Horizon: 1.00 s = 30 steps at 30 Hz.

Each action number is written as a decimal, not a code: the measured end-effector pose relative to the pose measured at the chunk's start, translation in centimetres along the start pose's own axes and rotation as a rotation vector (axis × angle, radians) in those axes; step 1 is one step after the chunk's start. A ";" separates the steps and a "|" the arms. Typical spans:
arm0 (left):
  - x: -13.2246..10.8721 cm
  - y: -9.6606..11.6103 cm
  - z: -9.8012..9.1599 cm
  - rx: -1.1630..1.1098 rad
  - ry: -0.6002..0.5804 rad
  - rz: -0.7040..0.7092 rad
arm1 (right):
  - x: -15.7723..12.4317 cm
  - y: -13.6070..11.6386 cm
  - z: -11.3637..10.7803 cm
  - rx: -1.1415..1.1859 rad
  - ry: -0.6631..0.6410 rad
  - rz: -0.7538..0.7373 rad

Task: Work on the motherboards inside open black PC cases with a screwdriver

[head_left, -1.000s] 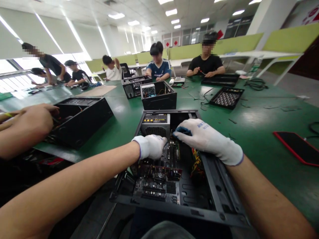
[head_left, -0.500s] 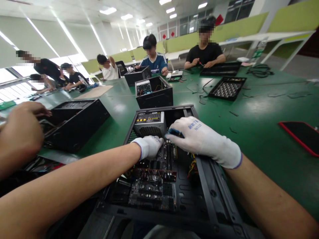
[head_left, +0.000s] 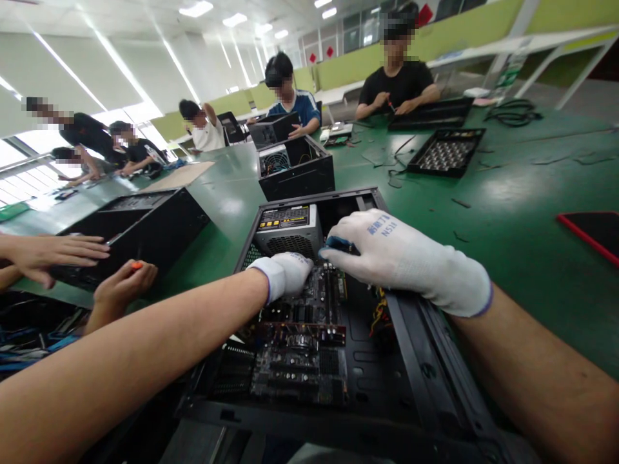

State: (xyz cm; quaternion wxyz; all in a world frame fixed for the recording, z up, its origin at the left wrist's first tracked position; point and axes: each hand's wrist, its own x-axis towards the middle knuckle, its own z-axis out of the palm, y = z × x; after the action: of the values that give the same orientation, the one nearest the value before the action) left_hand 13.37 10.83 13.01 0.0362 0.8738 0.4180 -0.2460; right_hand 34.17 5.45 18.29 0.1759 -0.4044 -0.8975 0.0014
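Note:
An open black computer case (head_left: 435, 380) lies in front of me with a motherboard (head_left: 300, 367) inside. A grey power supply (head_left: 289, 232) with a yellow-marked label sits at its far left. My left hand (head_left: 289, 272), in a white glove, is closed low over the motherboard's far end, beside the power supply; its fingertips are hidden. My right hand (head_left: 372, 248), also gloved, has thumb and fingers curled together above the board's far right edge. Dark blue shows between them, but whether it is glove or a held thing is unclear.
Yellow and red wires (head_left: 380, 312) lie inside the case. At left a co-worker's hands (head_left: 128, 283) work by another black case (head_left: 140, 232), one holding something orange-tipped. More cases, a perforated black tray (head_left: 447, 153), cables (head_left: 513, 111) and a red-edged dark pad (head_left: 592, 233) are on the green table.
My hands keep nearly the same place in the case. The view has shifted slightly. At left, the co-worker's arm has drawn back, and both of that person's hands now show beside their case.

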 end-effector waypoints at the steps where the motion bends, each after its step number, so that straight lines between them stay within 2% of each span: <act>1: 0.0 0.0 0.0 0.000 -0.001 0.005 | 0.0 0.0 -0.1 0.011 -0.002 0.014; 16: -0.3 0.2 -0.4 0.008 -0.016 0.016 | 0.1 -0.2 -0.2 0.054 0.000 0.031; 30: -0.6 -0.8 -1.3 0.011 -0.039 -0.038 | 0.0 -0.2 -0.2 0.046 0.009 0.036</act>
State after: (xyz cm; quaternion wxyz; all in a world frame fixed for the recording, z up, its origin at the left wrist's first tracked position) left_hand 12.93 11.30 14.50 0.0348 0.8608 0.4326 -0.2659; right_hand 34.09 5.31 18.55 0.1890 -0.4165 -0.8890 0.0235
